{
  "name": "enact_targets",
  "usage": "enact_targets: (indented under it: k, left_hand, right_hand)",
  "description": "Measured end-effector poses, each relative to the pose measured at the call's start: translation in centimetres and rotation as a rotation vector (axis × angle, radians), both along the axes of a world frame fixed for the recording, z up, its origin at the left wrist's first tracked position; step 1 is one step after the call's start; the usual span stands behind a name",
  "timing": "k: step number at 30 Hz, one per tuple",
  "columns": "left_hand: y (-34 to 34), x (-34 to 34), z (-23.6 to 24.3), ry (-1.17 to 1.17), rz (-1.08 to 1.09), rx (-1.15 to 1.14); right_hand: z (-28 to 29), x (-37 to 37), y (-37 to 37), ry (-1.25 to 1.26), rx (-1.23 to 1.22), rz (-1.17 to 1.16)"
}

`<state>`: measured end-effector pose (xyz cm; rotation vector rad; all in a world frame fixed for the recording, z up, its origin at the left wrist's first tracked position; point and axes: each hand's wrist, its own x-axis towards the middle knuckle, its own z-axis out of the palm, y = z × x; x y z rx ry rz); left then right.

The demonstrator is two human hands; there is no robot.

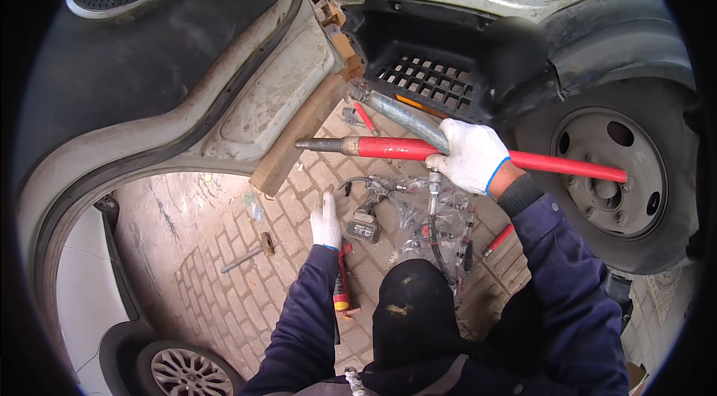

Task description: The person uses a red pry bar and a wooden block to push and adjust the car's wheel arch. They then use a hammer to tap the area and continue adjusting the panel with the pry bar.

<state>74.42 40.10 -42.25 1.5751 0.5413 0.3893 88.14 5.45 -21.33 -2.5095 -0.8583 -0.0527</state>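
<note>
My right hand (470, 157), in a white glove, is closed around a grey metal cylinder (407, 121). A long red tube (549, 163) with a bare metal end crosses the cylinder at the same hand; whether the fingers hold the tube too is hidden. Just below the thumb hangs a metal coupling (435, 185) on a black hose (435, 245). My left hand (326, 226), also gloved, hovers over the paving with its fingers stretched out, holding nothing I can see. Beside it lies a cordless power tool (364, 220), and near its wrist is a red-and-black tool (341, 288).
A wooden beam (299, 134) slants against the open vehicle door (261, 97). A hammer (267, 243) and a clear plastic bag (418, 213) lie on the bricks. At right stands a vehicle wheel (612, 172); a step (429, 82) is behind. Another car's wheel (190, 372) is lower left.
</note>
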Motion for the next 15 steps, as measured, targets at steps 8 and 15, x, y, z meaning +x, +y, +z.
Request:
enact_targets:
  k: [8, 15]
  left_hand:
    - [-2.1, 10.6, 12.0, -0.459, 0.162, -0.699]
    - [-3.8, 12.7, 13.9, -0.452, 0.354, -0.626]
  right_hand:
    - [-1.0, 0.6, -0.9, -0.063, 0.102, 0.108]
    - [-2.0, 1.3, -1.6, -0.069, 0.237, 0.220]
